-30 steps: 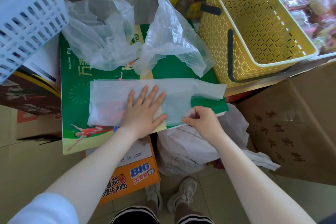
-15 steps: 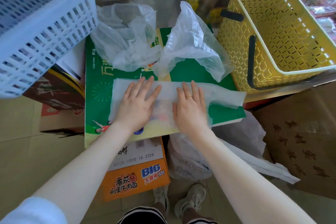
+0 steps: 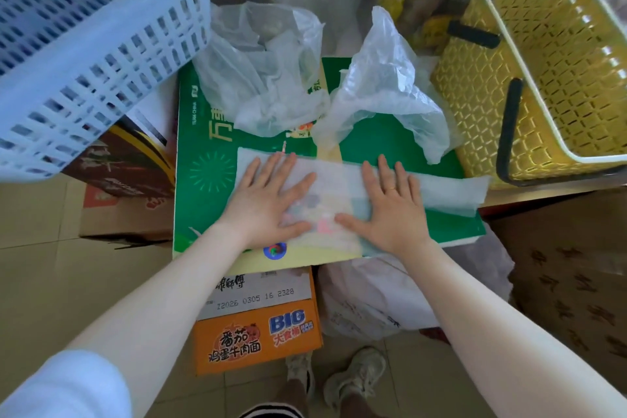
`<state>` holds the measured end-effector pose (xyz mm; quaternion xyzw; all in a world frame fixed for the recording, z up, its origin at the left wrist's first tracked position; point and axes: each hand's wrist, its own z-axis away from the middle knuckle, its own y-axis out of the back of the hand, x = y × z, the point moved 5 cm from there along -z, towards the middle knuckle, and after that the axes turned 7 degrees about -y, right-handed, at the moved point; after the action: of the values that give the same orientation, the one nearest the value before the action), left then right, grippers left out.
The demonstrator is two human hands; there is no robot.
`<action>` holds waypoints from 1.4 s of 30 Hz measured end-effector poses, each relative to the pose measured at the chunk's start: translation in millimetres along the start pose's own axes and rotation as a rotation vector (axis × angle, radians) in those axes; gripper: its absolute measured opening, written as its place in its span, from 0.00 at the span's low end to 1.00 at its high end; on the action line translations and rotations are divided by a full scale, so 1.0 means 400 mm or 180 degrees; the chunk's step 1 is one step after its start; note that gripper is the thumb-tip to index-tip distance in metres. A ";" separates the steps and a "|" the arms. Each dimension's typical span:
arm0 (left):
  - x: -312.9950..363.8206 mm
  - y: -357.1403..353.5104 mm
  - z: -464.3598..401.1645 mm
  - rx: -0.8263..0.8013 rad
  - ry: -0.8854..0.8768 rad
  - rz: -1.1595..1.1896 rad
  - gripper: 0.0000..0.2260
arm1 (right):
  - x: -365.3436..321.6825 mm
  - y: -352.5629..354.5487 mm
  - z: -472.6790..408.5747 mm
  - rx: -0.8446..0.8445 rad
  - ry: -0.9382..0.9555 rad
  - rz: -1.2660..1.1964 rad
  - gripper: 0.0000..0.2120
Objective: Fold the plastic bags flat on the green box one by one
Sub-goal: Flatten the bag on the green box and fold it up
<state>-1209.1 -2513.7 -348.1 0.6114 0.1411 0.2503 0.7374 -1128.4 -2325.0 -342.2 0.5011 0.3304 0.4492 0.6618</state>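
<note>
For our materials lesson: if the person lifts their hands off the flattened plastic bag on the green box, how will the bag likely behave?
The flattened bag looks thin and translucent, so it is probably very light and floppy. Both hands, left and right, press it flat; released, it may spring up like the crumpled bags behind.

A flattened plastic bag (image 3: 342,187) lies across the green box (image 3: 203,180), with the left hand (image 3: 268,204) and right hand (image 3: 390,210) pressing flat on it, fingers straight and spread. Two crumpled bags (image 3: 268,78) sit at the far side of the box. A yellow basket (image 3: 543,78) stands right, a blue basket (image 3: 84,44) far left.
</note>
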 end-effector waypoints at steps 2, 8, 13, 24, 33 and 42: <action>-0.001 -0.001 -0.001 -0.0020 0.0144 -0.0018 0.42 | 0.045 -0.001 0.007 -0.0063 -0.0170 0.0027 0.53; -0.001 0.007 -0.002 -0.0069 0.0233 0.0007 0.46 | 0.191 0.002 0.055 -0.0067 -0.0769 -0.0113 0.56; 0.007 0.021 0.006 -0.0195 0.0293 -0.0082 0.49 | 0.243 0.002 0.099 -0.0166 -0.1052 -0.0252 0.57; 0.312 0.065 -0.072 0.0609 0.0481 0.0522 0.34 | 0.179 0.094 0.008 0.0301 0.0147 -0.0307 0.22; 0.292 0.030 0.005 0.0620 0.1240 0.0500 0.30 | 0.159 0.095 0.001 -0.0803 0.0208 -0.1087 0.13; 0.261 0.004 0.039 0.0323 0.1548 0.0884 0.37 | 0.098 0.053 0.177 -0.1404 0.0814 -0.2905 0.05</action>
<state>-1114.2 -2470.1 -333.0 0.5829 0.2411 0.4809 0.6090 -1056.1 -2312.5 -301.4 0.0960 0.4910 0.2316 0.8343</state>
